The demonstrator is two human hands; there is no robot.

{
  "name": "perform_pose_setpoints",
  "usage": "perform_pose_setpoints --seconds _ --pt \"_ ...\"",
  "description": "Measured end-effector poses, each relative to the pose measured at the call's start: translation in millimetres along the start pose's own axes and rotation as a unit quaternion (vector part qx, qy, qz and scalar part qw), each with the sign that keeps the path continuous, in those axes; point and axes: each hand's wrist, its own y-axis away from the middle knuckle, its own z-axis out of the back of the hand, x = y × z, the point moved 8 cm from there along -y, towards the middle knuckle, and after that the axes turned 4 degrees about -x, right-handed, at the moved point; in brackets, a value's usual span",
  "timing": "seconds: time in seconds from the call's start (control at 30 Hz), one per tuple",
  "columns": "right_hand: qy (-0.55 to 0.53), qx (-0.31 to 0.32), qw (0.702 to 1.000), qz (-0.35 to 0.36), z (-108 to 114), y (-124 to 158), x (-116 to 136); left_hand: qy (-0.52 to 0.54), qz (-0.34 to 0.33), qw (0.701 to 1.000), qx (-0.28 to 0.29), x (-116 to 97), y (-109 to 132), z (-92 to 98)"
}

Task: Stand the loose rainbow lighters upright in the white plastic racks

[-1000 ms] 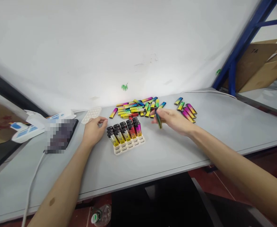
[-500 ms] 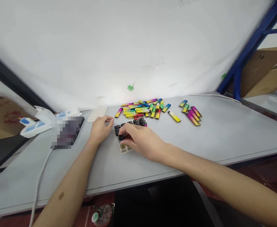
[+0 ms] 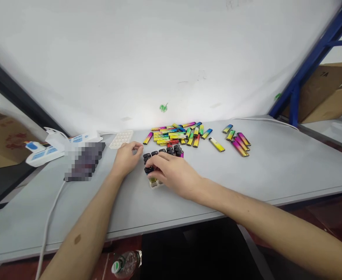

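Observation:
My left hand (image 3: 127,158) rests on the table left of a pale tray (image 3: 156,186), its fingers loosely bent and apart with nothing in them. Several flat sticks with black tops (image 3: 171,150) stand upright in the tray, partly covered by my right hand (image 3: 177,173). At the tray's front left, the right thumb and fingers close around a black-topped stick (image 3: 149,170). Whether its lower end is fully seated cannot be seen. Behind the tray lies a heap of shiny flat sticks (image 3: 171,136) in yellow, green, blue, red and purple.
More coloured sticks (image 3: 240,144) lie to the right, with a white-yellow one (image 3: 217,144) apart. A second pale tray (image 3: 121,139), a power strip (image 3: 42,154) and a blurred dark device (image 3: 86,161) with a white cable are on the left. A bottle (image 3: 127,264) stands below the table edge.
The view has shifted slightly. My right hand's fingers and the black-topped stick have moved a little to the left over the tray. My left hand stays in place.

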Motion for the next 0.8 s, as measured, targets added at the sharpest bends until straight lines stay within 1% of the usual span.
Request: perform_pose_setpoints --seconds 0.07,0.2,0.3,0.37,0.43,0.5,0.57,0.6,0.67,0.7,0.73,0.77,0.8 --pt "0.029 -0.005 0.999 0.020 -1 1 1 -0.001 0.005 1.000 0.003 1 0 -0.3" --pt "0.136 -0.032 0.989 0.044 2 6 6 0.002 0.008 1.000 0.001 2 0 -0.4" --pt "0.160 -0.050 0.984 0.052 7 12 9 -0.004 0.006 1.000 0.001 2 -1 -1.0" --pt "0.150 -0.083 0.983 0.063 18 16 6 -0.008 0.004 1.000 0.002 2 -1 -1.6" --pt "0.135 -0.129 0.981 0.054 39 20 -10 -0.009 0.004 1.000 0.002 2 -1 -2.2" --pt "0.132 -0.169 0.977 0.006 69 25 -42 -0.010 0.005 1.000 0.002 4 -1 -2.9" --pt "0.169 -0.196 0.961 -0.093 103 33 -90 -0.011 0.004 1.000 0.001 5 -2 -3.3" --pt "0.198 -0.199 0.947 -0.155 119 40 -117 -0.012 0.003 1.000 0.000 6 -2 -3.4" --pt "0.263 -0.170 0.908 -0.278 145 61 -170 -0.012 0.000 1.000 -0.002 6 -3 -3.4" --pt "0.293 -0.144 0.886 -0.329 153 73 -193 -0.012 0.000 1.000 -0.002 6 -3 -3.2" --pt "0.310 -0.111 0.867 -0.373 157 86 -214 -0.013 0.002 1.000 -0.003 7 -4 -3.0" --pt "0.315 -0.076 0.855 -0.404 157 98 -231 -0.014 0.005 1.000 -0.003 7 -4 -2.7" --pt "0.312 -0.044 0.852 -0.418 154 108 -243 -0.016 0.008 1.000 -0.003 7 -4 -2.3"
